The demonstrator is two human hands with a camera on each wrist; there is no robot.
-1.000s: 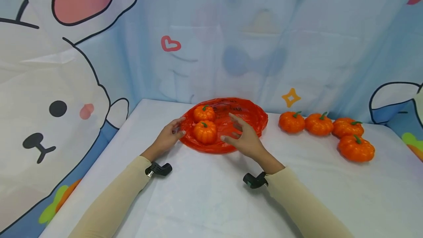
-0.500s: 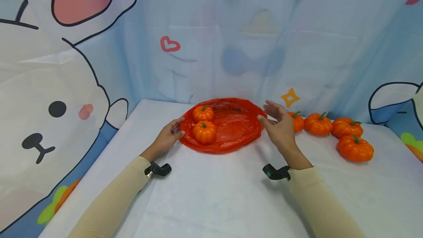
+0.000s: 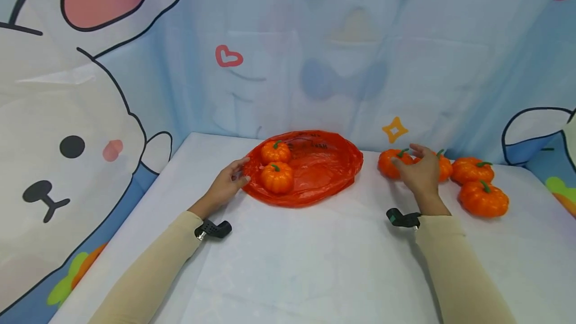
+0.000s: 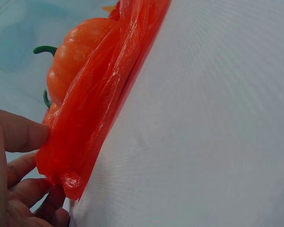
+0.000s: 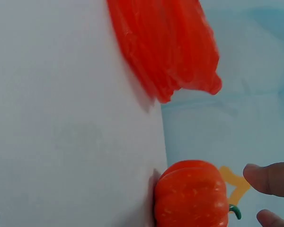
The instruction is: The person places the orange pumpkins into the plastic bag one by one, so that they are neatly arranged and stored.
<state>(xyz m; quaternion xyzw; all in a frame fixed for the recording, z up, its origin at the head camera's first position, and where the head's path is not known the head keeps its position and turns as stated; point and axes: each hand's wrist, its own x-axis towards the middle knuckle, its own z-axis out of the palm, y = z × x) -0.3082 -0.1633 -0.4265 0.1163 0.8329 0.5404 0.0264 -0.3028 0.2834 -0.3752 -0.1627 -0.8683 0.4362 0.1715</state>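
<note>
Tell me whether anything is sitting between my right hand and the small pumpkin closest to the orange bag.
Nothing visible does. The right hand is open right over that pumpkin, fingertips at its top, bare tablecloth around it. The left hand grips the orange bag's edge.

bag (image 3: 315,174): red plastic, spread flat on desk, two pumpkins inside | pumpkin (image 3: 389,163): orange, upright, right of bag

The person is wearing long, snug sleeves (image 3: 153,269) in a light tan colour on both arms. Each wrist is carrying a small black gadget (image 3: 213,229), maybe a clip-on camera; it looks too tiny to tell.
</note>
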